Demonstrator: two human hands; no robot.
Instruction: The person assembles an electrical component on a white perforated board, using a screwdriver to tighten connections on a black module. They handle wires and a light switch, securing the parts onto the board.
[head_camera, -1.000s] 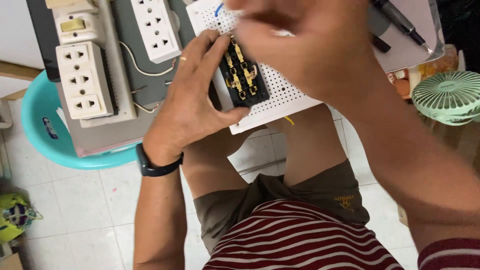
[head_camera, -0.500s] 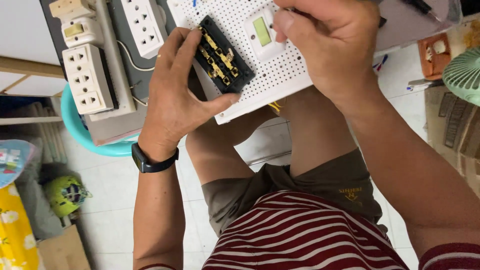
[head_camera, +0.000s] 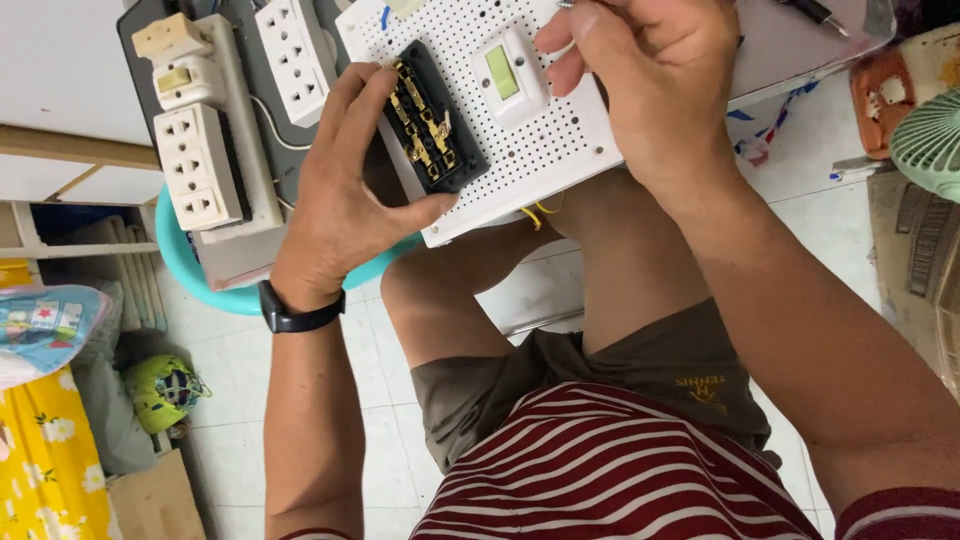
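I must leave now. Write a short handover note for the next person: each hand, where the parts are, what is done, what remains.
Left hand: grips the lower left edge of the white perforated board on the lap, fingers beside the black socket base.
Right hand: above the board's upper right; whether it holds a tool is unclear.
Parts: the black socket base with brass contacts lies open and coverless on the board; a white switch with a green rocker sits beside it. Yellow wires show under the board's lower edge.
Done: base and switch are on the board.
Left: no cover on the base yet; wiring cannot be judged.
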